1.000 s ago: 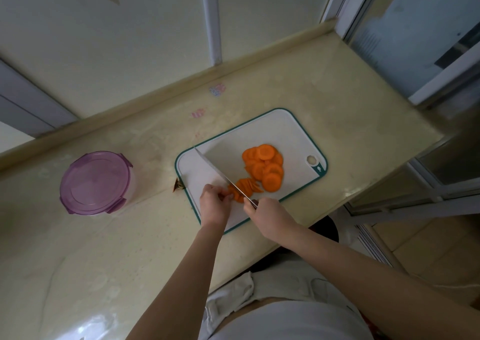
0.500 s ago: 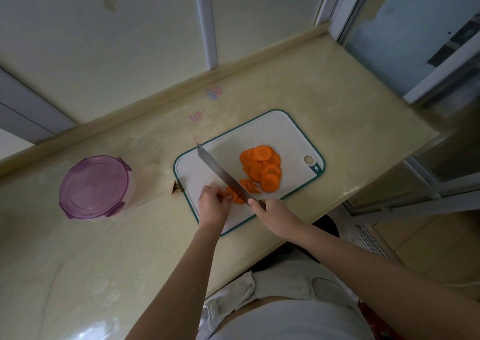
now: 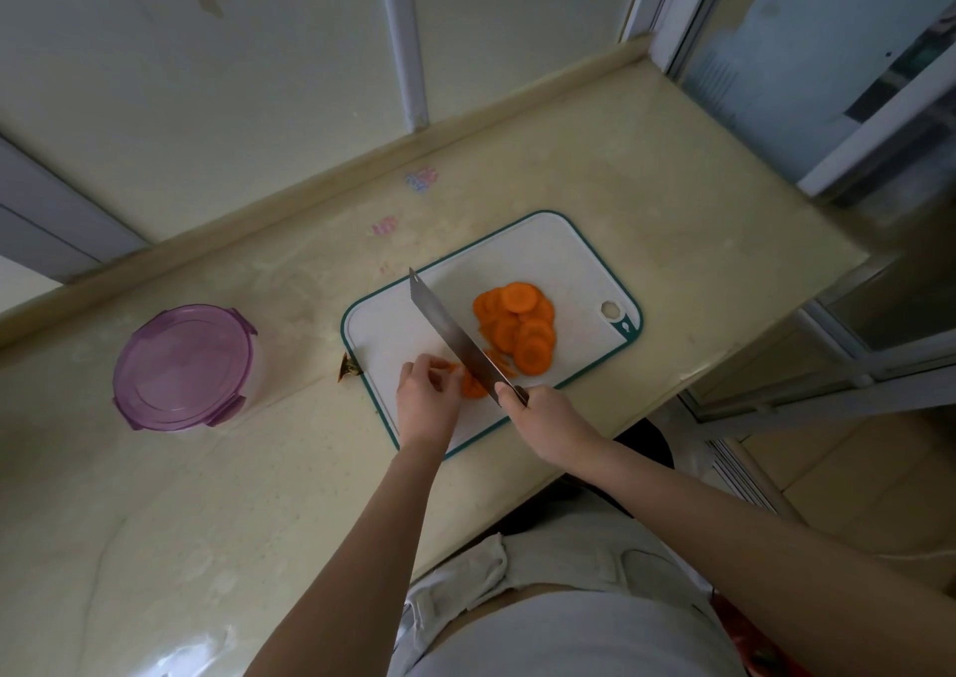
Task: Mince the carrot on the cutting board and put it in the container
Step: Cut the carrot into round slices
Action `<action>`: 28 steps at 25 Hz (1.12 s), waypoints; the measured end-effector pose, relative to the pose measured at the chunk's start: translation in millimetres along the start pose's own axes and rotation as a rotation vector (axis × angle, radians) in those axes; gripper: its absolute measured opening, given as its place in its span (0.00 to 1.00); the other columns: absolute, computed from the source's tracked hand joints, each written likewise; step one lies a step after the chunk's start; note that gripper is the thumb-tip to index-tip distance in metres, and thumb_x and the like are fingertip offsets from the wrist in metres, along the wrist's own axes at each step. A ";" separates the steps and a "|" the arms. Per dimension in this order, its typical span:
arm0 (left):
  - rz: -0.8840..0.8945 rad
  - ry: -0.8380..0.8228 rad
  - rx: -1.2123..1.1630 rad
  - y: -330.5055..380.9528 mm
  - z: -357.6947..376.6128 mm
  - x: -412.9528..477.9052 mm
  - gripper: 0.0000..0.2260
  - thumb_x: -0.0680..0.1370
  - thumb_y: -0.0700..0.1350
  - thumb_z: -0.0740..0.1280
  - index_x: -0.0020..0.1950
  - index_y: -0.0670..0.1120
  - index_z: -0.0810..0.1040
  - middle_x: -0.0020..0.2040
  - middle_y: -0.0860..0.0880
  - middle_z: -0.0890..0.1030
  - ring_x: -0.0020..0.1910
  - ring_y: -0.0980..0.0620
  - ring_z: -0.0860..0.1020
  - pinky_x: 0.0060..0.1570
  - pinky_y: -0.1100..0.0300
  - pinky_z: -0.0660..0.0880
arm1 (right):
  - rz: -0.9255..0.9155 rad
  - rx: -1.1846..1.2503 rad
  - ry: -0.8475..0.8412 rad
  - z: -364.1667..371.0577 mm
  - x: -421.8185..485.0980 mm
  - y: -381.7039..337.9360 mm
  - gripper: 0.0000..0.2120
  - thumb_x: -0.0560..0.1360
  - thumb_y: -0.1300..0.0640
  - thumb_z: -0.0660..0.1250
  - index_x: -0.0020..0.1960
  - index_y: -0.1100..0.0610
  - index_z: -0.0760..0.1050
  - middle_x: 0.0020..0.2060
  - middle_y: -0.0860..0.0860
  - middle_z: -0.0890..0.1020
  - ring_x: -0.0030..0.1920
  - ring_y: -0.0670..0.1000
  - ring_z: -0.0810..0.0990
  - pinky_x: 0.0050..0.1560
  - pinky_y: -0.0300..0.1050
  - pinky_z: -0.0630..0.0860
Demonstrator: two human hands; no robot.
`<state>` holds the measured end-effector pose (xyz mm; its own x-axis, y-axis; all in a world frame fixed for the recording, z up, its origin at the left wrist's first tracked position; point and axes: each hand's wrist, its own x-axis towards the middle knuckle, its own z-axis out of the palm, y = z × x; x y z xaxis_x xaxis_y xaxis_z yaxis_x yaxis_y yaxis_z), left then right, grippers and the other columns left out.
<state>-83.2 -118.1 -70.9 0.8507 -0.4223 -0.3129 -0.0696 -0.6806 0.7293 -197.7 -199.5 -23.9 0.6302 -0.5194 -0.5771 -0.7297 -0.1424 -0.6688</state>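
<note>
I'm reading the counter as smooth, pale stone-look slab, polished enough to throw a bright glare at the near left. The cutting board looks like matt white plastic with a teal plastic rim. The knife has a grey metal blade, a dull sheen rather than mirror-bright. The carrot shows smooth, matt cut faces. Over on the left, the container wears a translucent purple plastic lid — faintly glossy. Nearest me, clothing — pale cloth, soft and creased.
</note>
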 end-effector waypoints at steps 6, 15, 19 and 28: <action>-0.076 -0.008 0.018 8.2 5.2 7.6 0.08 0.75 0.45 0.68 0.53 0.46 0.76 0.50 0.48 0.73 0.45 0.53 0.73 0.43 0.63 0.69 | 0.032 -0.008 0.007 1.4 1.1 0.9 0.24 0.81 0.45 0.54 0.30 0.56 0.63 0.25 0.50 0.68 0.26 0.48 0.68 0.29 0.40 0.63; -0.061 -0.058 0.081 6.9 3.8 13.0 0.07 0.75 0.45 0.69 0.51 0.47 0.77 0.49 0.49 0.73 0.44 0.53 0.72 0.42 0.63 0.69 | 0.076 -0.065 0.039 14.3 5.2 7.2 0.23 0.80 0.45 0.56 0.31 0.56 0.67 0.26 0.50 0.71 0.27 0.48 0.71 0.29 0.40 0.66; -0.014 -0.054 0.096 2.1 7.2 9.7 0.06 0.74 0.46 0.70 0.48 0.49 0.76 0.48 0.50 0.73 0.46 0.53 0.73 0.44 0.63 0.69 | 0.093 -0.038 0.006 3.0 7.5 6.7 0.23 0.81 0.45 0.56 0.30 0.56 0.66 0.26 0.50 0.70 0.26 0.48 0.70 0.28 0.40 0.65; 0.039 -0.041 0.045 -6.1 2.1 -2.5 0.11 0.76 0.42 0.68 0.57 0.44 0.76 0.50 0.50 0.73 0.48 0.55 0.72 0.48 0.65 0.68 | 0.047 0.104 -0.034 -7.5 6.4 1.6 0.25 0.81 0.44 0.54 0.29 0.54 0.61 0.23 0.48 0.64 0.19 0.43 0.63 0.27 0.40 0.62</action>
<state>-86.0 -114.1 -75.9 0.8249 -0.4724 -0.3104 -0.1264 -0.6894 0.7133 -196.7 -209.3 -25.1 0.6060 -0.4941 -0.6234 -0.7283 -0.0295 -0.6846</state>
